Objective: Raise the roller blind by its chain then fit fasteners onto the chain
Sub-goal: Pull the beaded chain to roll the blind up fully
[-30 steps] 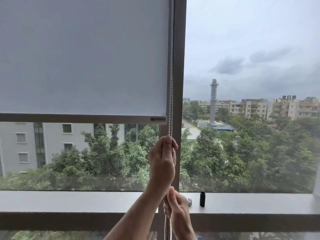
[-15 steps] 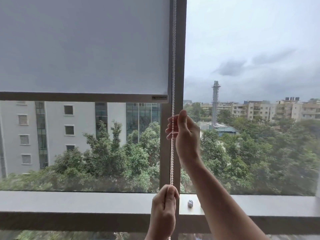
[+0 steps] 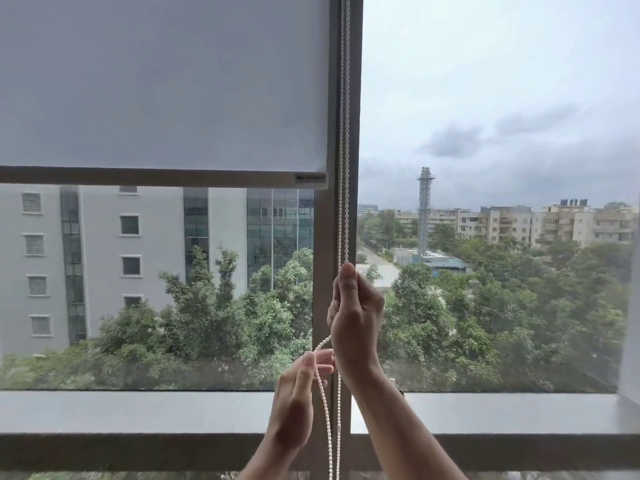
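Note:
The grey roller blind (image 3: 162, 81) covers the upper part of the left pane, and its bottom bar (image 3: 138, 176) hangs well above the sill. The white bead chain (image 3: 344, 133) runs down the window's centre post. My right hand (image 3: 355, 317) is shut around the chain at mid height. Just below and to the left, my left hand (image 3: 294, 407) pinches a slack, bowed strand of the same chain between thumb and fingers. The chain's two strands drop out of view at the bottom edge. No fasteners can be seen clearly; my right forearm covers that part of the sill.
A grey window sill (image 3: 138, 410) runs the full width below the glass. The dark centre post (image 3: 356, 98) divides the two panes. Outside are a grey building, trees and a tower. A white wall edge (image 3: 632, 341) shows at the far right.
The blind's bottom bar has risen further. My right hand came down the chain from higher up, and my left hand rose slightly, leaving a slack loop between them.

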Motion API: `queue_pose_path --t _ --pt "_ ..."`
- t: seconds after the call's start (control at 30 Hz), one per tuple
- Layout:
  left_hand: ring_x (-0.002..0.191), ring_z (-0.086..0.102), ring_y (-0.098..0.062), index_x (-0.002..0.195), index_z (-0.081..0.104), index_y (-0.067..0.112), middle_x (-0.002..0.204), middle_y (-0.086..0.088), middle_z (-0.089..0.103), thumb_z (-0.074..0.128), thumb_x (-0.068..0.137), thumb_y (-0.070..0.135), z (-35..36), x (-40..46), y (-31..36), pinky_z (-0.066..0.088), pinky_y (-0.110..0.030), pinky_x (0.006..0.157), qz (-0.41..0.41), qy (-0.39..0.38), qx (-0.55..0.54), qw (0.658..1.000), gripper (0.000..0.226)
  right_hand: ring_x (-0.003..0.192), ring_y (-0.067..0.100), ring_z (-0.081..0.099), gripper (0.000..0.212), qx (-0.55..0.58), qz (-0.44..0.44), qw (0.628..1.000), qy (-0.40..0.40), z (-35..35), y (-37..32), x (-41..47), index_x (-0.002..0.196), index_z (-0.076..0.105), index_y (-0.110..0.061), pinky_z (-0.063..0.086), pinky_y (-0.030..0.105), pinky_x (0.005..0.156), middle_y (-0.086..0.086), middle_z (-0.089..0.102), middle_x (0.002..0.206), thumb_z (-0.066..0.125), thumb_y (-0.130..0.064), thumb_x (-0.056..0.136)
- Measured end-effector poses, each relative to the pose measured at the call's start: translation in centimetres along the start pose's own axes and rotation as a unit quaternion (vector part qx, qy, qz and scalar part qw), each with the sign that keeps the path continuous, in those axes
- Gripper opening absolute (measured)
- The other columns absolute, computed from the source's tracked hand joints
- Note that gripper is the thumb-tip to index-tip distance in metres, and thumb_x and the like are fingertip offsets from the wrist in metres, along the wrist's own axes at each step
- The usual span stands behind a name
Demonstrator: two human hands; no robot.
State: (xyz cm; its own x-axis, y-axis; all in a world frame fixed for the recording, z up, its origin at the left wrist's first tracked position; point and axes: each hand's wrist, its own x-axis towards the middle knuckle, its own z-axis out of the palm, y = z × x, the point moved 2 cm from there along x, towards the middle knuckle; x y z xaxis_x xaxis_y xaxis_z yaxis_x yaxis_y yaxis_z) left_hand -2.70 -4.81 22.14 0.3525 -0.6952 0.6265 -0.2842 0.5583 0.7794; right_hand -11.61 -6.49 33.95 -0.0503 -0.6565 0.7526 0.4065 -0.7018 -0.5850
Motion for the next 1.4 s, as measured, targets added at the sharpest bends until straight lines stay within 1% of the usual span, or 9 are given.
queue_pose_path --t 0.17,0.3,0.4,0.57,0.73,0.83,0.97,1.13,1.4 --pt "0.088 0.072 -0.013 0.105 0.069 0.018 0.094 0.002 0.078 0.032 0.097 0.032 -0.1 3.6 5.3 0.055 -0.022 0.074 0.054 0.028 -0.092 0.994 0.041 0.045 -0.001 0.047 0.043 -0.015 -0.013 1.0 -0.019 -1.0 2.3 -3.9 0.063 0.061 -0.034 0.037 0.013 0.046 -0.015 0.055 0.051 0.042 -0.024 0.101" --pt "0.079 0.069 -0.022 0.109 0.066 0.012 0.085 -0.007 0.072 0.036 0.101 0.044 0.8 6.4 11.6 0.058 -0.032 0.068 0.054 -0.022 -0.164 0.985 0.044 0.047 0.014 0.031 0.042 -0.042 0.038 0.998 -0.019 -1.4 3.9 -6.4 0.057 0.047 -0.026 0.026 0.033 0.046 -0.01 0.038 0.05 0.044 -0.043 0.096" --pt "0.049 0.052 -0.013 0.1 0.069 0.011 0.059 0.002 0.057 0.041 0.103 0.034 2.0 8.2 15.2 0.044 -0.024 0.045 0.039 -0.059 -0.153 0.986 0.036 0.047 0.014 0.026 0.045 -0.024 0.056 0.998 -0.025 -1.8 4.7 -6.9 0.057 0.041 -0.021 0.021 0.032 0.046 -0.009 0.032 0.05 0.046 -0.043 0.095" --pt "0.041 0.027 -0.006 0.068 0.067 0.022 0.042 0.012 0.035 0.049 0.103 0.019 3.7 7.4 15.9 0.021 -0.019 0.038 0.127 0.093 -0.071 0.985 0.039 0.043 0.012 0.031 0.044 0.094 0.121 0.983 -0.102 -2.2 5.3 -5.5 0.059 0.058 -0.013 0.028 0.023 0.04 0.003 0.037 0.047 0.053 -0.04 0.093" --pt "0.035 0.032 0.0 0.069 0.067 0.023 0.039 0.013 0.042 0.05 0.102 0.019 3.6 6.8 15.8 0.025 -0.012 0.037 0.153 0.117 -0.075 0.978 0.037 0.087 0.02 0.069 0.056 0.109 0.149 0.973 -0.138 -3.1 4.2 -1.7 0.097 0.078 -0.016 0.053 0.033 0.083 0.019 0.075 0.092 0.03 -0.045 0.096" --pt "0.038 0.044 0.004 0.068 0.065 0.018 0.044 0.015 0.053 0.048 0.102 0.013 3.1 6.1 15.4 0.032 -0.006 0.042 0.163 0.112 -0.074 0.978 0.038 0.074 0.025 0.062 0.05 0.075 0.106 0.986 -0.108 -2.5 0.8 2.8 0.096 0.069 0.0 0.052 0.036 0.075 0.025 0.064 0.077 0.039 -0.039 0.1" --pt "0.042 0.04 0.002 0.068 0.067 0.029 0.045 0.014 0.052 0.048 0.099 0.019 2.5 4.2 12.8 0.031 -0.015 0.045 0.156 0.093 -0.038 0.983 0.038 0.064 0.014 0.062 0.039 0.075 0.085 0.984 -0.137 0.1 -5.1 7.9 0.093 0.068 -0.011 0.052 0.027 0.064 0.001 0.065 0.068 0.04 -0.038 0.102" --pt "0.041 0.031 -0.001 0.064 0.064 0.028 0.041 0.005 0.041 0.053 0.095 0.032 3.2 1.6 9.1 0.023 -0.021 0.047 0.121 0.084 -0.031 0.989 0.033 0.055 0.012 0.05 0.038 0.161 0.137 0.961 -0.176 4.1 -10.7 11.9 0.109 0.064 -0.009 0.043 0.026 0.05 0.0 0.056 0.066 0.036 -0.035 0.105" --pt "0.039 0.03 -0.007 0.071 0.071 0.027 0.042 0.006 0.035 0.054 0.082 0.071 2.5 2.9 7.7 0.02 -0.021 0.043 0.115 0.003 -0.046 0.992 0.049 0.039 0.01 0.029 0.044 0.102 -0.046 0.993 -0.033 4.8 -11.1 10.3 0.067 0.065 -0.028 0.024 0.02 0.038 -0.002 0.038 0.049 0.04 -0.02 0.103"
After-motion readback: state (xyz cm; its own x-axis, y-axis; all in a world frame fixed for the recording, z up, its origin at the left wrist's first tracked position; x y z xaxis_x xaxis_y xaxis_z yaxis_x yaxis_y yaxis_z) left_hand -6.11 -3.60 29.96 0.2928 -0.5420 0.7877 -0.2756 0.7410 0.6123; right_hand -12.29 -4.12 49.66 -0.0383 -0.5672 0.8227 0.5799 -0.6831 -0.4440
